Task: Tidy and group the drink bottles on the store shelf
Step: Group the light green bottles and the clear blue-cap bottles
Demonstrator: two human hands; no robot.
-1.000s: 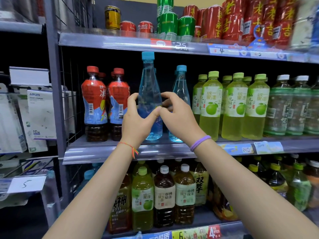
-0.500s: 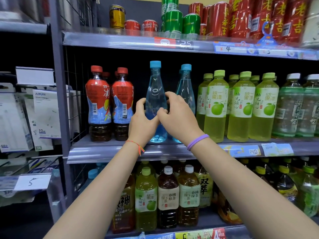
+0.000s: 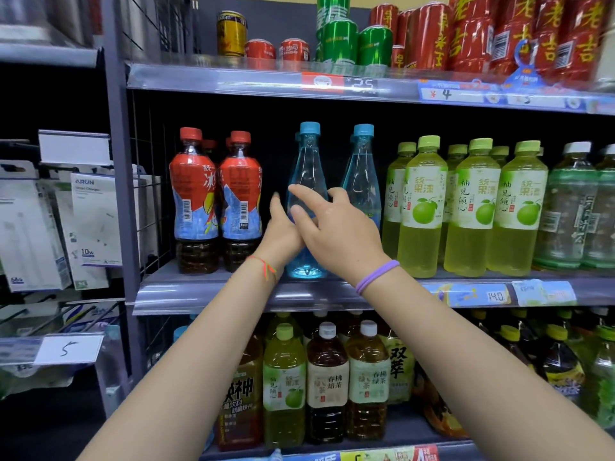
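A clear blue bottle with a blue cap (image 3: 307, 168) stands upright at the front of the middle shelf (image 3: 206, 294), just left of a matching blue bottle (image 3: 363, 178). My left hand (image 3: 281, 232) is at the front bottle's lower left side. Its thumb points up, a little apart from the bottle, and its fingers are hidden behind my right hand. My right hand (image 3: 336, 227) reaches across in front of the bottle with its fingers straight and spread, the index finger lying over the bottle's waist.
Two red-capped tea bottles (image 3: 213, 201) stand to the left and yellow-green fruit drink bottles (image 3: 472, 207) to the right. Cans (image 3: 336, 41) fill the shelf above and tea bottles (image 3: 327, 380) the shelf below. Packaged chargers (image 3: 90, 227) hang on the left rack.
The front blue bottle came down and now stands level with its neighbour. My right hand's fingers have uncurled from it, and my left thumb has come off it.
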